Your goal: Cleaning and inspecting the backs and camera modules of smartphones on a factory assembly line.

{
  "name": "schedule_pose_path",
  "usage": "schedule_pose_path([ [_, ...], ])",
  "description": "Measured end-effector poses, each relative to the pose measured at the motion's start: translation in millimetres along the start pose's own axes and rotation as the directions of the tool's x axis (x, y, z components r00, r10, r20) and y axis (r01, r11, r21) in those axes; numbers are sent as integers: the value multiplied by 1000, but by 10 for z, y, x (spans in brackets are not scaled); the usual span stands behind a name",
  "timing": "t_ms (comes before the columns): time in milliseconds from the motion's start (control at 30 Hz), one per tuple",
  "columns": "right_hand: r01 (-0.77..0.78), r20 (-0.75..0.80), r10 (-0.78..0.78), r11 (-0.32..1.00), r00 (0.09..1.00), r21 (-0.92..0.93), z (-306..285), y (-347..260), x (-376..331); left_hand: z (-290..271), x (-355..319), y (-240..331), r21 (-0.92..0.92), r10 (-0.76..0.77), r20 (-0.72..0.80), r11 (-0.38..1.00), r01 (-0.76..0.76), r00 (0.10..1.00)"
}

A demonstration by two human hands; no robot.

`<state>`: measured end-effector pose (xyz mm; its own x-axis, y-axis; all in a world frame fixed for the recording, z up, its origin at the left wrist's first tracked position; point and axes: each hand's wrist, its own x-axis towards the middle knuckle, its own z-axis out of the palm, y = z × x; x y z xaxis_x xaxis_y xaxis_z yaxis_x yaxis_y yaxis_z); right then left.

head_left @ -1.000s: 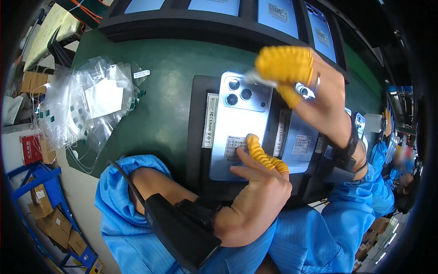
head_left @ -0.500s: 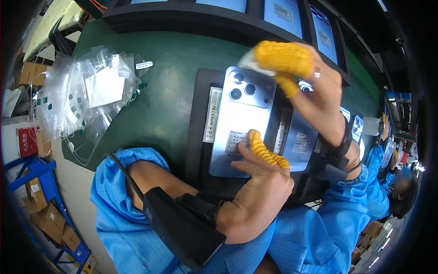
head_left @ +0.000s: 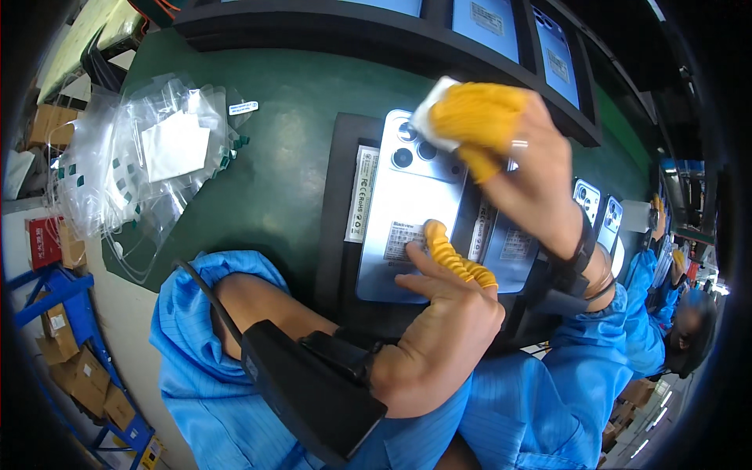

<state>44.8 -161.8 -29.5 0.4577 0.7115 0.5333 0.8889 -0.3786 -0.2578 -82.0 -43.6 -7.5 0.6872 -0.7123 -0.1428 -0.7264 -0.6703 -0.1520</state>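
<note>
A light-blue smartphone (head_left: 411, 211) lies back up in a black tray (head_left: 333, 188), its camera block at the far end and a label nearer me. My left hand (head_left: 446, 329), with yellow finger cots, rests stretched fingertips on the phone beside that label. At the camera block, my right hand (head_left: 517, 141), also in yellow cots, pinches a white wiping cloth (head_left: 433, 111). The cloth touches or hovers just over the lenses; I cannot tell which. A second blue phone (head_left: 513, 251) lies to the right in the tray, partly covered by my right forearm.
Clear plastic sleeves (head_left: 117, 180) with green tabs pile up on the green table (head_left: 258, 172) at left, a white sheet (head_left: 178, 149) on top. Another black tray (head_left: 313, 35) with phones spans the far side. More phones (head_left: 609, 219) and a co-worker (head_left: 689, 329) are at right.
My right hand with the cloth has moved slightly down and left, now covering part of the camera block. My left hand keeps its place on the phone.
</note>
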Motion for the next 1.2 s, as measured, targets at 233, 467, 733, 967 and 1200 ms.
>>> schedule_pose_path([
  [233, 230, 162, -201, 956, 966, -182, 82, -171, 1, -82, -35, -15, -19, -7, 37, 1000, 8, 999],
  [467, 286, 256, -262, 956, 930, -60, 44, -142, -31, -109, 5, -52, -26, 0, 98, 1000, 3, 995],
  [733, 222, 243, -220, 975, 945, 17, -136, 4, -73, 4, 16, -17, 2, -9, 10, 1000, 9, 1000],
  [967, 146, 55, -155, 979, 986, 143, 52, 78, 97, -50, -3, -15, -2, -19, 15, 1000, 19, 1000],
  [1200, 39, 220, -92, 971, 971, 235, -202, 220, -153, 46, 33, -30, -53, 4, -52, 999, -7, 999],
])
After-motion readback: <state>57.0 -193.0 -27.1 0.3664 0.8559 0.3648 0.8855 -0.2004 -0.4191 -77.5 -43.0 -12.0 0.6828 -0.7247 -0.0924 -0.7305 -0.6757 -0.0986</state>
